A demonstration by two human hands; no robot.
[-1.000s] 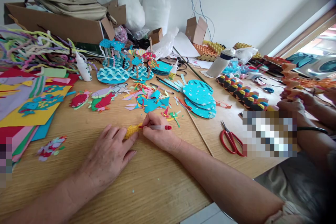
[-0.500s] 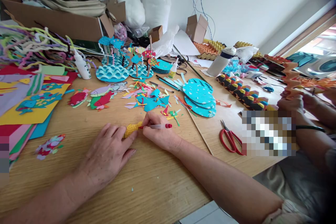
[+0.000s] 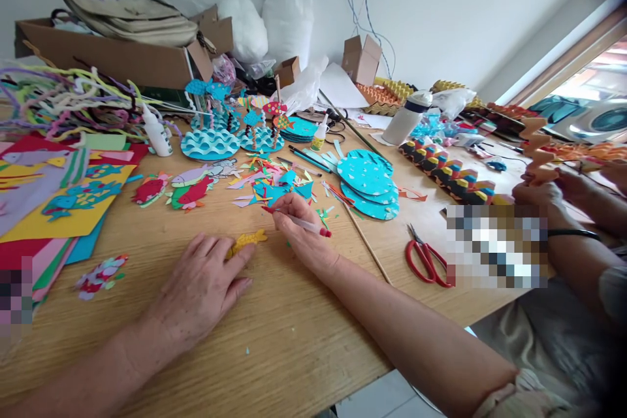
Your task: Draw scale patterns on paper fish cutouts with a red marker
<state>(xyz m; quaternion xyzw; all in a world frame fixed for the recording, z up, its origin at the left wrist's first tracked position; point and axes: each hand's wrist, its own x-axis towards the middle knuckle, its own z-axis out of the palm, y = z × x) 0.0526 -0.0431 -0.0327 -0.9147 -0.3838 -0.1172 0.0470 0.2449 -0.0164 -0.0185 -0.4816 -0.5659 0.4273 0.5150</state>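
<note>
My left hand [image 3: 203,284] lies flat on the table, fingers spread, pressing down a small yellow paper fish [image 3: 248,239]. The fish's tail shows past my index finger; its other end is partly hidden under the fingers. Just right of the fish, my right hand [image 3: 304,235] is closed around a slim pen [image 3: 309,226] with a clear barrel and red ends. The pen's red tip points left, raised and apart from the fish. Beyond the hands lie coloured paper scraps [image 3: 281,191] and several cut paper fish [image 3: 193,191].
Red-handled scissors [image 3: 425,260] and a thin wooden stick [image 3: 367,243] lie to the right. Blue oval pieces [image 3: 368,192] are stacked behind. Coloured sheets [image 3: 88,222] fill the left. At the right edge, another person's hands [image 3: 541,192] hold an orange wavy strip [image 3: 536,144].
My right hand has lifted the pen off the yellow fish and moved slightly right, uncovering the tail. The left hand keeps its place on the fish. The view has shifted slightly.
</note>
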